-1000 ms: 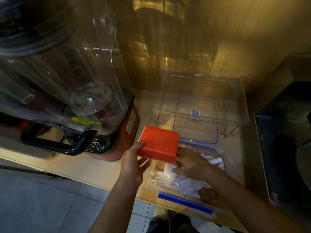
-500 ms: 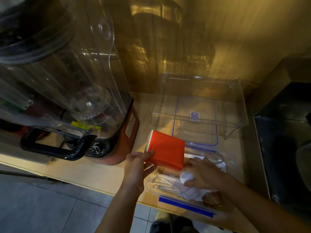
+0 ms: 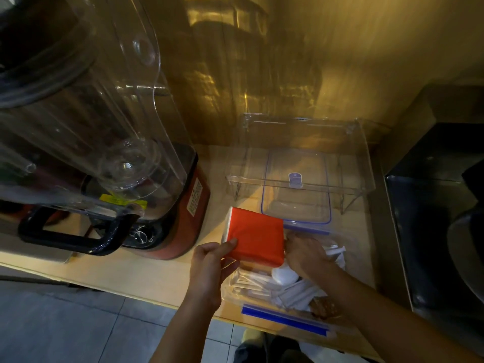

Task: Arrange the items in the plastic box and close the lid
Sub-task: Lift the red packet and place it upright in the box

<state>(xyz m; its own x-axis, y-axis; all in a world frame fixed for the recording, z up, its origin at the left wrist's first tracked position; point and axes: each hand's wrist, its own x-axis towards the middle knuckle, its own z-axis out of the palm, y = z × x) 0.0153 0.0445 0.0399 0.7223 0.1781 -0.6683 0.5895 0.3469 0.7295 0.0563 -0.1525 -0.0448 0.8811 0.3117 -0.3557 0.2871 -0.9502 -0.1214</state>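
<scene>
Your biggest neighbour is the blender, with its clear jug and red base, filling the 9 to 11 o'clock part of the view on the wooden counter. At 3 o'clock a dark metal unit stands beside the counter. At about 1 o'clock a clear acrylic riser stands against the wall, and the blue-rimmed lid lies flat under it, off the box.

The plastic box sits open at the near counter edge, around 5 o'clock, a blue latch along its near side. Inside it lie white plastic spoons and wrapped white sticks; a brown packet shows beside your forearm.

Your left hand pinches the near-left corner of the red packet, thumb on top, holding it tilted over the box's far-left corner. Your right hand reaches into the box just right of the packet, fingers curled down among the spoons; you cannot tell whether they grip anything.
</scene>
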